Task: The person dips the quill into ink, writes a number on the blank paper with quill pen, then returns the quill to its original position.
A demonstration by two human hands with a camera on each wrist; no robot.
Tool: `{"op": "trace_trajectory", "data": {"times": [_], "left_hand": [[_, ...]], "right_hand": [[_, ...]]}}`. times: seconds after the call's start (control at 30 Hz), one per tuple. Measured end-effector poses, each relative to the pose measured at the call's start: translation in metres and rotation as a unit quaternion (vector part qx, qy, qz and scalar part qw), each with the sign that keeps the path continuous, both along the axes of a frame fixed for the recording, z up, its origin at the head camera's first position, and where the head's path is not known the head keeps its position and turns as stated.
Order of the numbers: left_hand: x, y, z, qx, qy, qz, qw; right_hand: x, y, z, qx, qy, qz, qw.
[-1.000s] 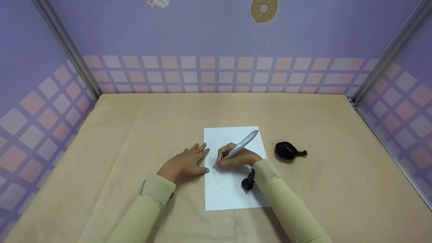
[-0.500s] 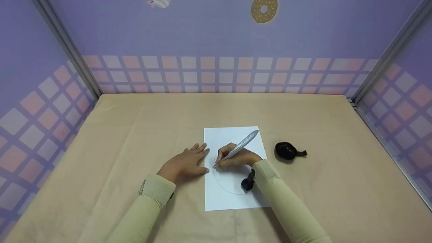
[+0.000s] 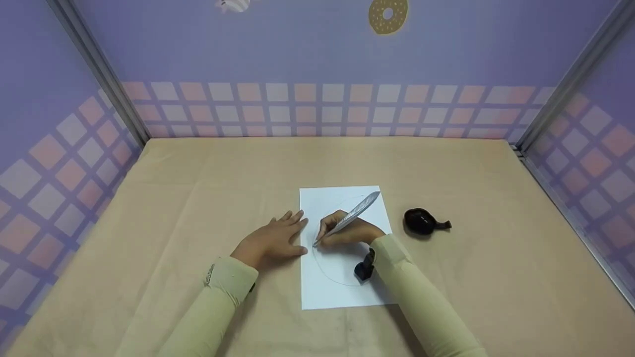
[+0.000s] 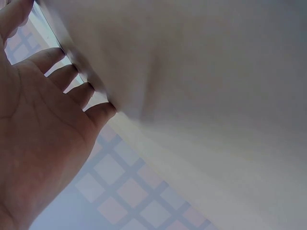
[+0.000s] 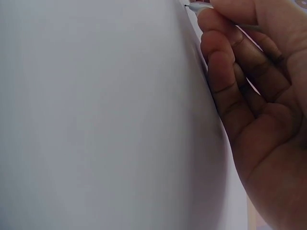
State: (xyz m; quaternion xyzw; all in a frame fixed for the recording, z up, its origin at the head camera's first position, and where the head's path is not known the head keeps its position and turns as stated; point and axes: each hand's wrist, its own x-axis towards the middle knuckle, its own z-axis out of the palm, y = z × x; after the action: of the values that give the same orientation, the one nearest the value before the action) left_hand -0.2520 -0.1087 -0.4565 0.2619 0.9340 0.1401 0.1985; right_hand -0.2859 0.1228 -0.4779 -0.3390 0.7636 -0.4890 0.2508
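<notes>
My right hand [image 3: 349,230] pinches a silvery, feather-shaped pen [image 3: 361,207] between thumb and fingers. The pen's tip meets the white sheet of paper [image 3: 317,292], and its broad end slants up to the right. In the right wrist view the pen's tip [image 5: 194,6] shows beyond the fingertips. A thin curved line [image 3: 325,272] bows around the left of the right hand on the paper; part of it is hidden by the hand and pen. My left hand [image 3: 273,243] lies with fingers spread, its thumb and fingertips at the paper's left edge.
To the right of the paper lies a shiny black, rounded object [image 3: 420,221] with a short stem. A small black camera [image 3: 364,270] hangs at the right cuff over the paper. Beige cloth [image 3: 198,168] covers the table, with patterned walls [image 3: 317,59] behind and at both sides.
</notes>
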Motion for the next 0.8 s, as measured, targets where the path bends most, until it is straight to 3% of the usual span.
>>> {"op": "trace_trajectory", "data": {"times": [0.53, 0.8], "left_hand": [[-0.001, 0.000, -0.002, -0.001, 0.000, 0.002, 1.0000], [-0.001, -0.001, -0.001, -0.013, -0.001, -0.005, 0.9999]], "right_hand": [[0.003, 0.000, -0.001, -0.018, 0.002, 0.003, 1.000], [0.015, -0.001, 0.020, -0.036, -0.009, 0.002, 0.999]]}}
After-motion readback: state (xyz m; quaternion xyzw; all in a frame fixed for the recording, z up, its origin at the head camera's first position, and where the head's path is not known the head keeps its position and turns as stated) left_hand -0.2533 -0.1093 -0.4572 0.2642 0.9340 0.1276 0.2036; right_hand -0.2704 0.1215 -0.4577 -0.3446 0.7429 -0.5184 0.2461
